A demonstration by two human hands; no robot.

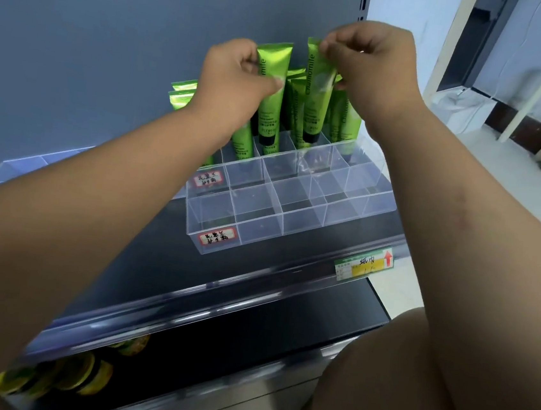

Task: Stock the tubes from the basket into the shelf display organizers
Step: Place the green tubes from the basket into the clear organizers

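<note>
Left hand [240,68]: fingers curled, pinching the flat top of the left tube [270,104].
Right hand [371,58]: same deal, pinching the top edge of the right tube [317,99].
Tubes: both green, cap down and nearly upright, with their lower ends in the rear cells of the organizer [295,214]. The right one is at 3 o'clock of the left, not touching it.
Back tubes [350,119]: more green ones standing packed behind the held pair and at its 3 o'clock.
Open room: cell rows toward 6 o'clock of the held tubes show just clear walls.
Edges: the organizer's front wall sits back from the shelf [173,254] lip. A clear rail [218,303] runs along that lip, with a tag [364,265] at the organizer's 4 o'clock.
Second organizer [15,171]: at 9 o'clock, partly behind the left arm.
</note>
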